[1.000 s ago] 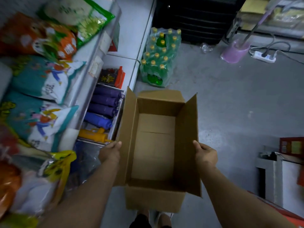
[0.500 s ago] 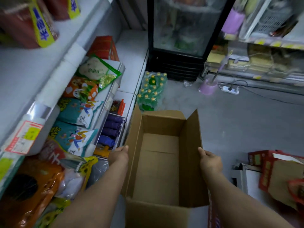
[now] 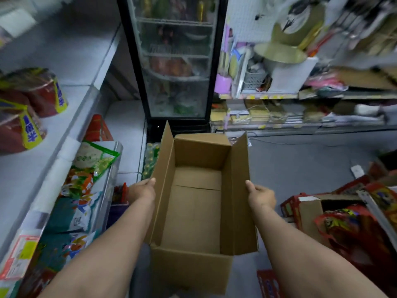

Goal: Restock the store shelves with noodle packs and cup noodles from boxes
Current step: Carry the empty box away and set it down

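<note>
The cardboard box (image 3: 197,211), empty, now sits higher in our view, before the glass-door fridge (image 3: 174,61); our left hand (image 3: 142,189) and right hand (image 3: 261,195) grip its 2 side flaps.

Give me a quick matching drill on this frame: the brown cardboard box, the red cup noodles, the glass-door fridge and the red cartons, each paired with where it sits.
Things:
1. brown cardboard box
2. red cup noodles with yellow labels
3. black glass-door fridge
4. red cartons

Places:
A. far end of the aisle
B. on the floor, right
C. held between left hand and right hand
D. upper shelf, left

Pairs: 1-C, 2-D, 3-A, 4-B
</note>
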`<state>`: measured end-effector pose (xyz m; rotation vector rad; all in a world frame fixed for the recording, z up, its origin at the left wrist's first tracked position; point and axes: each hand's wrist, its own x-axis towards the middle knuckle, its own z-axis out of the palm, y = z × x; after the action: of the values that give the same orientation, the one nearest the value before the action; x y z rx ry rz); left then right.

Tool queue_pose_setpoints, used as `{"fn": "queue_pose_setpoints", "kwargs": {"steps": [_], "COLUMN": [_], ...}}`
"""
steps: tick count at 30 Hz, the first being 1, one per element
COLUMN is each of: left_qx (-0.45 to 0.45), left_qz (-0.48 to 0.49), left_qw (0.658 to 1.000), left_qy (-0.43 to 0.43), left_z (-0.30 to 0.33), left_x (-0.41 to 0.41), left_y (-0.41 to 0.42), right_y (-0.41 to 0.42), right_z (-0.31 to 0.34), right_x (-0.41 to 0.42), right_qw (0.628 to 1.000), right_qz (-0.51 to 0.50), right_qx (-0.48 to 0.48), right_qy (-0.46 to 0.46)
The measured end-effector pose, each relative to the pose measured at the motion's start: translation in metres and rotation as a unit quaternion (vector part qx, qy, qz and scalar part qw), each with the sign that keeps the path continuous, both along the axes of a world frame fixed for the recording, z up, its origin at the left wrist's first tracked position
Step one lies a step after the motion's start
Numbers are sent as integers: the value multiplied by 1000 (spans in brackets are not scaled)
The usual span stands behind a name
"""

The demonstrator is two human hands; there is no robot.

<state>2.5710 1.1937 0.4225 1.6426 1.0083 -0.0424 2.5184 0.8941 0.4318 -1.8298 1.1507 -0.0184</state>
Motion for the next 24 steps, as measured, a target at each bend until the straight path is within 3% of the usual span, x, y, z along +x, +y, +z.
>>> {"fn": "queue_pose_setpoints", "kwargs": {"steps": [6, 12, 17, 24], "left_qx": [20, -9, 1, -72], "left_qz": [-96, -224, -327, -423], "left_qw": [995, 974, 945, 902], "left_qy": [-20, -14, -6, 52], "left_z": [50, 52, 45, 41], "left_x": [13, 14, -6, -57], "left_y": [-22, -65, -106, -176], "right_y": [4, 0, -2, -5], "right_z": [28, 41, 40, 45], "right_x": [-41, -105, -174, -270], "right_qw": [995, 978, 957, 924], "right_qz": [-96, -205, -285, -370], "right_qx": [-2, -27, -56, -71], "right_qy": [-37, -34, 0, 68]}}
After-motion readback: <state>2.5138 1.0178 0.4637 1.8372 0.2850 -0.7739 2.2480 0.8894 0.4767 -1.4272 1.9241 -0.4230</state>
